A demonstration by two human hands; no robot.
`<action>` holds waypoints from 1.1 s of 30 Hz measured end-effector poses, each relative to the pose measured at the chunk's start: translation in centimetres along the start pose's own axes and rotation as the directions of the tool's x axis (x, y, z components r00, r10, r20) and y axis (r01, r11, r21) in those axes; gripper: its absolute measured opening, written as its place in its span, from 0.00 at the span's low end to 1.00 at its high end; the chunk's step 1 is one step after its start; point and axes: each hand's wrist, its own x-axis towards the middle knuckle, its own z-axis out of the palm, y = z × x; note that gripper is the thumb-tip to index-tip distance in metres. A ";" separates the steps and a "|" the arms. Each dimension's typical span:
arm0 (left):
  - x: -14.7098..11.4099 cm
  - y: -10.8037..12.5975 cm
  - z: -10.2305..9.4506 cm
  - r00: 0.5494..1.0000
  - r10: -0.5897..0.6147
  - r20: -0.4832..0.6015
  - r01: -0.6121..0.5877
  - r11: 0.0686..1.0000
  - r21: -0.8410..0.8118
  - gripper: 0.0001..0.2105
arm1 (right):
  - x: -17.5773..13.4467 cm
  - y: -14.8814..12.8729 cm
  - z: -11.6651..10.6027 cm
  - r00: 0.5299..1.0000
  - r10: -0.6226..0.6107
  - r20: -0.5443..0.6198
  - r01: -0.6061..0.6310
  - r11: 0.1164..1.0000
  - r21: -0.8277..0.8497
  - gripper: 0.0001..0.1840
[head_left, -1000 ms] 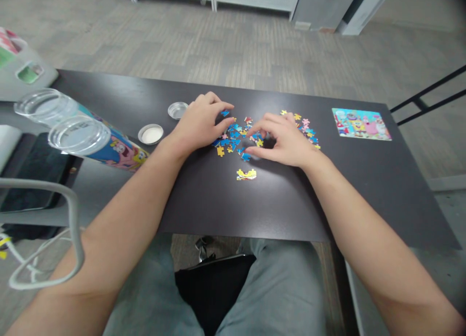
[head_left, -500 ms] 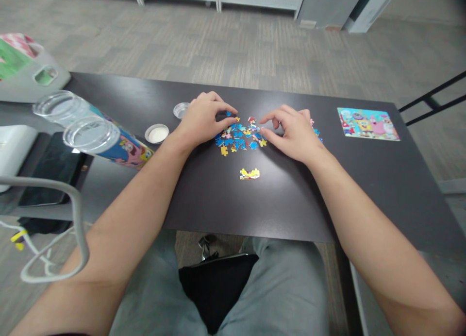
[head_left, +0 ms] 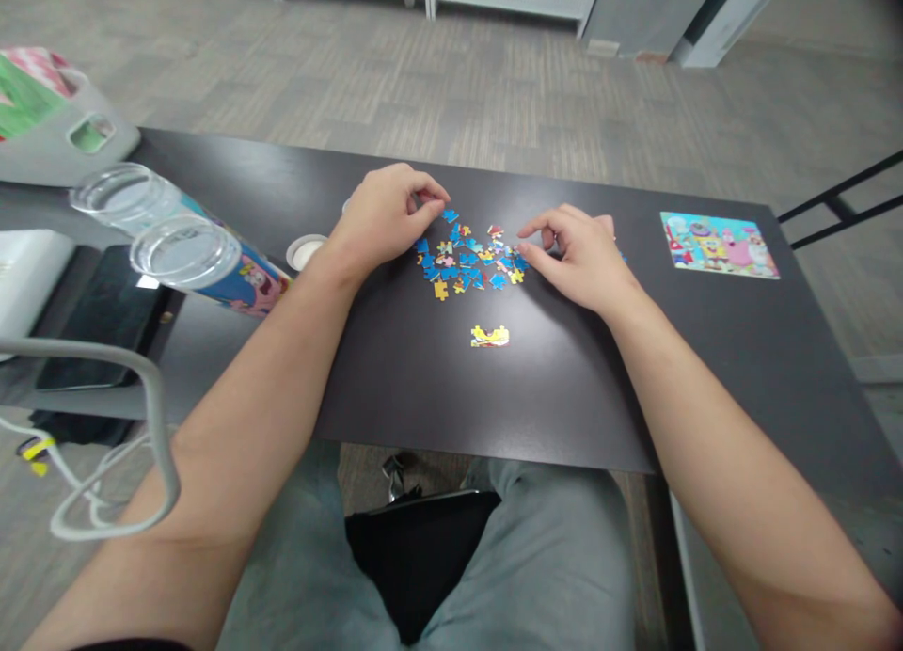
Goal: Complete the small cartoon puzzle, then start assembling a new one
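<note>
**Hand and Part Placement: Loose Puzzle Pieces at Centre**

We take the pile of loose puzzle pieces [head_left: 469, 265] as the clock centre, with 12 o'clock toward the far edge of the dark table [head_left: 402, 378]. The pile lies between the two hands; we judge that this central position gives both an equal reach.

The left hand [head_left: 385, 214] is at 10 o'clock. Its thumb and index tips come almost together, just beside a blue piece [head_left: 450, 216] at the pile's far margin. At this size we cannot tell whether anything is pinched between them.

The right hand [head_left: 582, 259] is at 3 o'clock, next to the pile's edge. Its thumb and index are slightly parted, with no piece visible in the gap. We read this half-curled posture as suited to small, thin parts.

The yellow puzzle section [head_left: 490, 337] is at 6 o'clock, apart from the pile; we judge that the separation prevents mixing with loose pieces.

The picture card [head_left: 720, 245] lies face up at 3 o'clock, well beyond the right hand, probably so that its print remains readable.

The shallow round lid [head_left: 306, 252] and two clear-topped containers [head_left: 184, 256] stand at 9 o'clock, presumably to keep them clear of the pieces.
</note>
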 end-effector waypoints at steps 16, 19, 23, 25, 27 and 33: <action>-0.2 -0.4 -1.2 0.977 -0.050 0.210 0.071 0.993 -0.095 0.19 | 0.1 0.8 0.0 1.000 -0.014 0.013 0.014 1.000 -0.024 0.07; -0.2 -0.4 -1.1 0.974 -0.050 0.219 0.072 0.993 -0.095 0.15 | 0.1 0.9 -0.1 1.000 -0.018 0.018 0.018 0.999 -0.031 0.07; -0.3 -0.5 -1.0 0.980 -0.043 0.192 0.058 0.996 -0.072 0.10 | 0.2 1.2 -0.1 0.999 -0.029 0.037 0.031 0.999 -0.035 0.08; -0.3 -0.5 -1.0 0.986 -0.031 0.166 0.041 0.998 -0.057 0.09 | 0.2 1.3 0.0 0.999 -0.028 0.039 0.029 0.999 -0.033 0.09; -0.3 -0.5 -0.9 0.990 -0.021 0.139 0.027 0.999 -0.042 0.09 | 0.2 1.2 0.0 0.999 -0.020 0.037 0.021 0.999 -0.029 0.09; -0.2 -0.6 -1.1 0.998 -0.061 -0.009 0.061 0.998 -0.004 0.07 | 0.2 0.6 -0.1 1.000 0.011 0.027 -0.010 1.000 -0.017 0.07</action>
